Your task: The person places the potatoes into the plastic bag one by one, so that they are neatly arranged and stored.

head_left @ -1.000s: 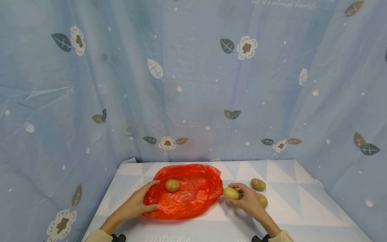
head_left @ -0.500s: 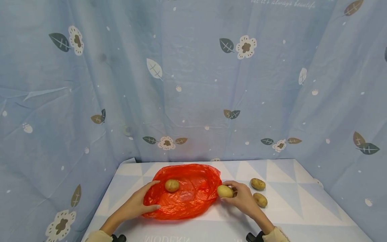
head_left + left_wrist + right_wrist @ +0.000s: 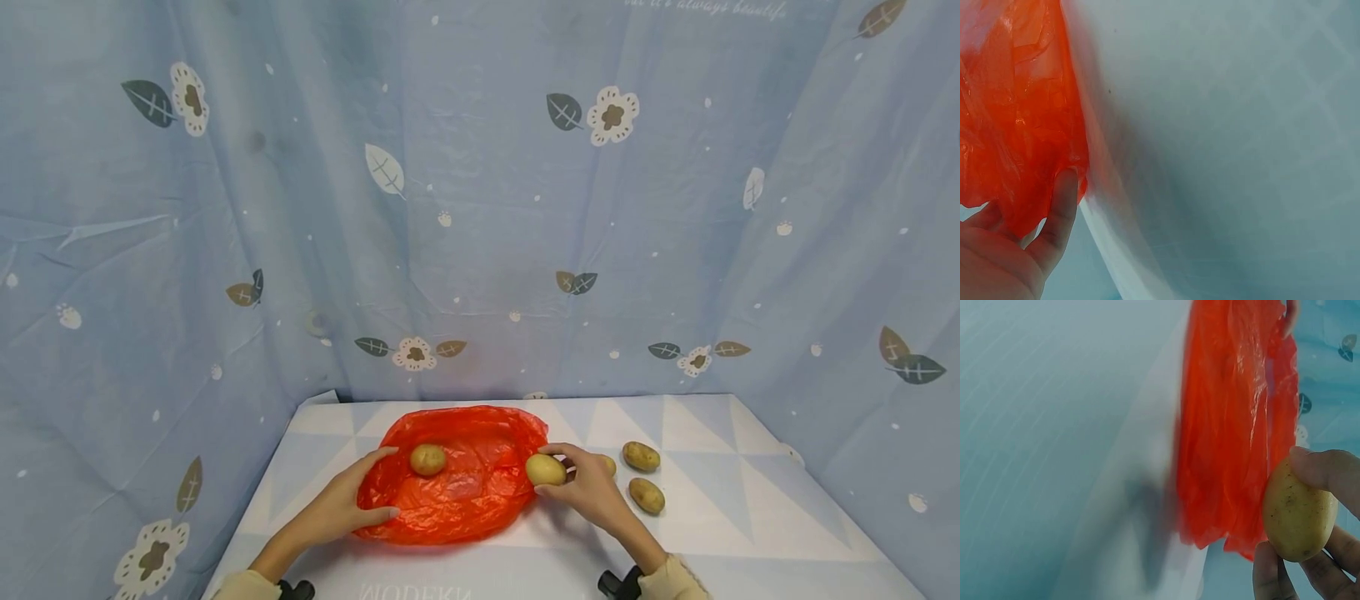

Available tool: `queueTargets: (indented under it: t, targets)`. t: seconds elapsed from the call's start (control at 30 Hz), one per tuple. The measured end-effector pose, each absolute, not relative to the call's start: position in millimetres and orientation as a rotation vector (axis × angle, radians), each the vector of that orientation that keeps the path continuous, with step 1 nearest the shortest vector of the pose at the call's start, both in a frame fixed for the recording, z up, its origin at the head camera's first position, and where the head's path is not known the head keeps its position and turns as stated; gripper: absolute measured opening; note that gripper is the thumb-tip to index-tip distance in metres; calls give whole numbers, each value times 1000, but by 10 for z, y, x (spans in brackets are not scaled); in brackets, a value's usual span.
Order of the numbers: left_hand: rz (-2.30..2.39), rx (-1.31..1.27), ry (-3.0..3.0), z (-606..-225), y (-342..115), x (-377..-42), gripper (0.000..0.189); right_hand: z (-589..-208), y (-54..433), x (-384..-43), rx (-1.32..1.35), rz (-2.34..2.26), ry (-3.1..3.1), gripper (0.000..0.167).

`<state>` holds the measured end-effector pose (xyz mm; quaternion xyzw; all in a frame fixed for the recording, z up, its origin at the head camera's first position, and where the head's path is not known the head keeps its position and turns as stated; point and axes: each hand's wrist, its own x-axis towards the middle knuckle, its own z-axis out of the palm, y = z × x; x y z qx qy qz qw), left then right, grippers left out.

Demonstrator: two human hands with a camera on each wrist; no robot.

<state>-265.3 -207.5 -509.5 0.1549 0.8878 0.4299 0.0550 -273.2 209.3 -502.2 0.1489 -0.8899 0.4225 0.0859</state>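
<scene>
A red plastic bag [image 3: 480, 508] lies on the table with its mouth spread wide, and one potato [image 3: 428, 459] sits inside toward the left. My left hand [image 3: 341, 504] holds the bag's left edge, thumb and fingers set well apart; in the left wrist view the thumb [image 3: 1063, 203] lies against the red film. At the bag's right rim my right hand [image 3: 588, 487] grips another potato [image 3: 545, 470] between thumb and fingers. In the right wrist view this potato [image 3: 1299, 512] is yellow-brown with small dark specks, held beside the bag's side [image 3: 1229, 437].
Two potatoes, an upper one [image 3: 641, 456] and a lower one [image 3: 647, 496], lie right of my right hand. Part of another potato [image 3: 609, 465] shows behind that hand. A blue patterned curtain [image 3: 480, 208] surrounds the white and blue table [image 3: 720, 508].
My right hand has carried its potato leftward, from beside the bag to over its right rim. My left hand and the potato in the bag have stayed put.
</scene>
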Motion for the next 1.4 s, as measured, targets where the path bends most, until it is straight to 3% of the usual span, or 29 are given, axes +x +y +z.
queueTargets:
  t: [1.4]
  targets:
    - [1284, 460, 2706, -5071, -2038, -2645, 91, -5092, 1360, -2860, 685, 1344, -2645, 49]
